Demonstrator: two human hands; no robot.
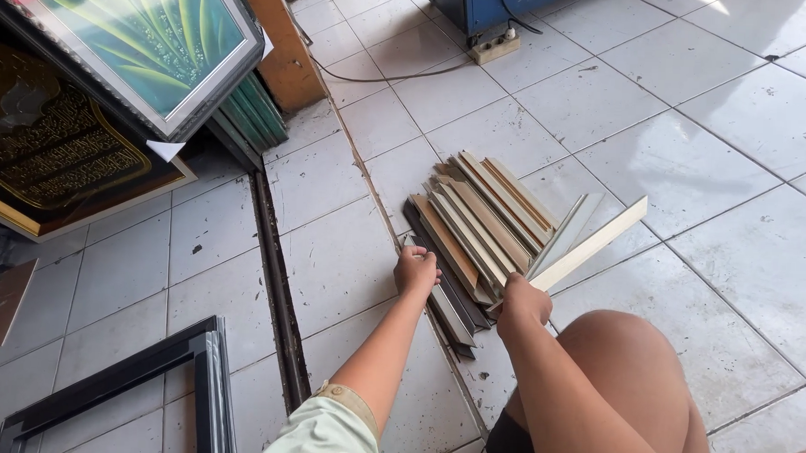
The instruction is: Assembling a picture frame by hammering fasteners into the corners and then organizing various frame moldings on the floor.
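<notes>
A: Strips [474, 224] — a fanned stack of short, flat frame mouldings, beige, tan and grey, cut at angles on their ends — lie on the floor, just ahead of both hands.

B: What are the hands doing?

A: The left hand [416, 272] is curled shut, knuckles up, pressing on the near left edge of the stack; I cannot tell whether its fingers actually wrap a piece. The right hand [524, 300] is closed around the near end of one cream strip [590, 245], which angles up and away to the right, its far end lifted clear of the pile.

B: How would you handle this well?

A: My judgement: keep the left hand steady as an anchor so the fan does not slide on the smooth tile, and lift the cream strip along its own length rather than sideways, since the neighbours overlap and could drag with it.

B: What do things look and feel like?

A: The strips look rigid, straight and thin, with a matt or lightly glossed face and raised ridges along some edges. The floor [691, 165] is pale glazed tile, scuffed, with dark grout lines. A bare knee [622, 350] sits just right of the right hand. Far left of the left hand lean a framed leaf print [150, 39] and a gold-on-black picture [57, 152]; near left lies a dark empty frame [148, 378].
</notes>
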